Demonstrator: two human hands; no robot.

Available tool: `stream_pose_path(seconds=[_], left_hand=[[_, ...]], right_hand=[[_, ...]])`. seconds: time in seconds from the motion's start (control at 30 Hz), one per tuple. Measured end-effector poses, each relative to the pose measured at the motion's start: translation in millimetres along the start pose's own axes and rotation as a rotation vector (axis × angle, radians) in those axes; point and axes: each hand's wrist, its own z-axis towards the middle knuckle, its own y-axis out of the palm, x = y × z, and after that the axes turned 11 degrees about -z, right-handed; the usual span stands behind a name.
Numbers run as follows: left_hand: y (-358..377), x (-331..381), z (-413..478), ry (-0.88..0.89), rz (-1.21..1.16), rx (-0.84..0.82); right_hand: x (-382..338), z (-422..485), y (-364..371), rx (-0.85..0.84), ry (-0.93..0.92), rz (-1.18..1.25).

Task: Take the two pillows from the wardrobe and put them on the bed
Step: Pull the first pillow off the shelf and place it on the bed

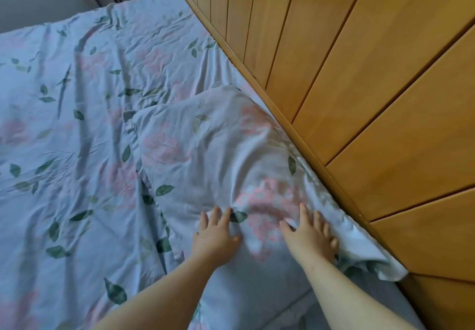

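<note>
I find nothing to read from here: no words, labels, brands or numbers. The pillow [205,149] and the bed [64,124] carry only a print of pink flowers and green leaves, and the wood panels [359,72] beside them show plain grain.

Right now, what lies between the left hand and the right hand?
Only the pillow: its pink-flowered cover fills the gap between the left hand and the right hand, as the head view shows.
</note>
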Motion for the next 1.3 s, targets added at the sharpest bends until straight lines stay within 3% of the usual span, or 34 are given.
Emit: stream_pose_path(seconds=[0.27,0.47,0.57,0.83,1.3], left_hand=[[13.3,4.2,-29.8,0.072,0.021,-0.086],[15.1,14.0,-70.3,0.064,-0.062,-0.163],[13.8,22.0,-91.3,0.016,-0.149,-0.108],[8.2,32.2,-153.3,0.083,-0.272,0.012],[-36.7,-19.9,-297.7,0.324,-0.414,-0.011]], right_hand=[[26.6,-21.5,0.4,0.123,0.082,-0.033],[49.2,-48.6,-0.9,0.041,0.137,0.096],[51.6,-68.0,-0.8,-0.074,0.104,0.202],[60.7,-138.5,-3.6,-0.071,0.04,0.438],[38.6,-327.6,11.4,0.128,0.037,0.674]])
